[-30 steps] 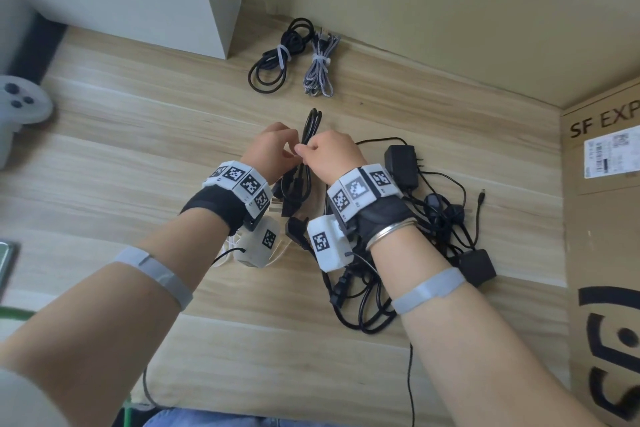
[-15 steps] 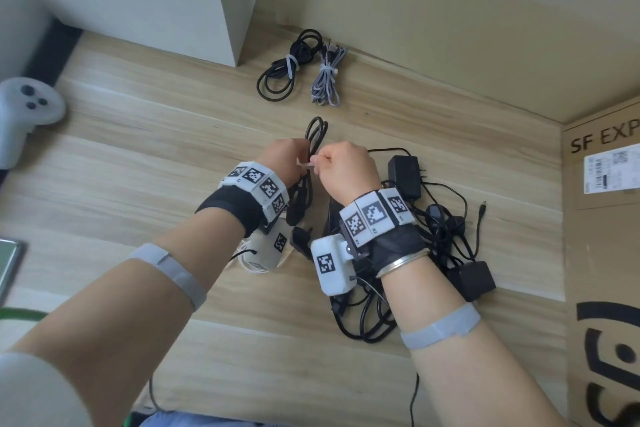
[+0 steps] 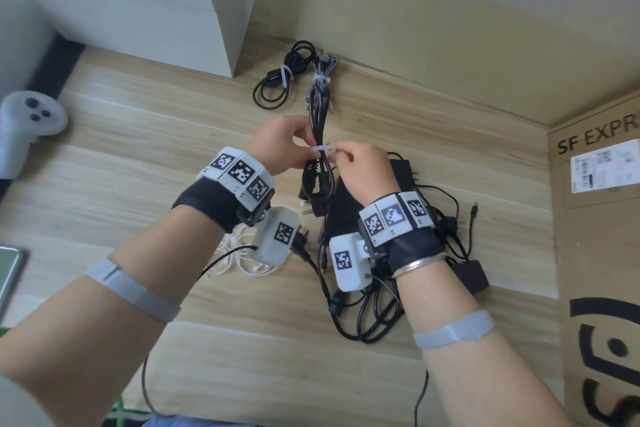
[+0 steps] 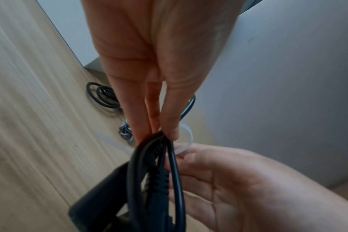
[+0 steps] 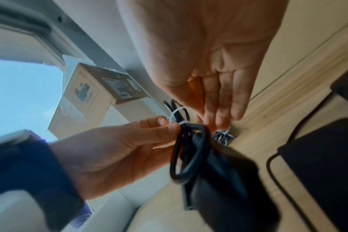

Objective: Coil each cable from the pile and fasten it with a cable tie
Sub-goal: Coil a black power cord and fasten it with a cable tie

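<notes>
Black coiled power cable (image 3: 317, 163) sits raised over the wooden floor (image 3: 138, 156) in the head view, just in front of the tangled cable pile (image 3: 408, 218). Our left hand (image 3: 280, 146) pinches the bundle, and our right hand (image 3: 363, 166) pinches the white cable tie (image 3: 323, 148) looped across it. Two tied coils, a black one (image 3: 280, 80) and a grey braided one (image 3: 320, 87), lie by the wall, with a white controller (image 3: 31, 121) far left and a cardboard box (image 3: 595, 218) on the right.

From the left wrist, our fingers (image 4: 165, 113) close together on the cable's top, tie loop (image 4: 187, 138) right behind them.

From the right wrist, our fingers (image 5: 218, 109) reach to the tie (image 5: 175, 116); the left thumb and forefinger (image 5: 161, 127) clamp tie and cable.
</notes>
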The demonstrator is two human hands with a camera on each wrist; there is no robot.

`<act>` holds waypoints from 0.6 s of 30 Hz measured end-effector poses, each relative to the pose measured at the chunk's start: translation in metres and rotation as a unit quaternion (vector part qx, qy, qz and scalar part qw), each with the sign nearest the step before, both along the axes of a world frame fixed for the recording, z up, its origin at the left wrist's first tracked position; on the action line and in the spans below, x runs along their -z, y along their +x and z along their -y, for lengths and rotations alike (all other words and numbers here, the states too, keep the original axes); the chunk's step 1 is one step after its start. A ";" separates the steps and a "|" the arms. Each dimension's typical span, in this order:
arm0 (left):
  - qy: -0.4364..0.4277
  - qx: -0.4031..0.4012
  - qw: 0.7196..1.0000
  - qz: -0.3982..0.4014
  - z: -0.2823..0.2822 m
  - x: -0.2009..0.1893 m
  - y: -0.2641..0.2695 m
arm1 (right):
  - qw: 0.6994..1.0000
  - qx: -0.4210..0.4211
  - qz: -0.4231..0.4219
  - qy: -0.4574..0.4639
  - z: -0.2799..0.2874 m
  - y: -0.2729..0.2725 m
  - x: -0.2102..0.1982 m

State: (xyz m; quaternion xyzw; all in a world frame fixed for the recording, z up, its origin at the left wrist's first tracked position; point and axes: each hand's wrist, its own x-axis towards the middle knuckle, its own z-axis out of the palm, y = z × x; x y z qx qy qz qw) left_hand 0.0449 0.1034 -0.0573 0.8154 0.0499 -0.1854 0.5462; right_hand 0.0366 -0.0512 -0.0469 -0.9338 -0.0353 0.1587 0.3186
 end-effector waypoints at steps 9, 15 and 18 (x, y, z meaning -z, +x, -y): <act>0.018 0.077 0.997 0.012 0.007 0.006 -0.003 | 0.991 0.040 -0.119 0.051 0.007 -0.010 0.005; 0.066 0.150 0.986 -0.025 0.008 0.022 -0.014 | 0.988 0.072 -0.117 0.076 0.016 -0.011 0.004; -0.058 0.101 0.993 -0.028 0.012 0.020 -0.019 | 0.987 0.079 -0.116 0.080 0.019 -0.013 0.006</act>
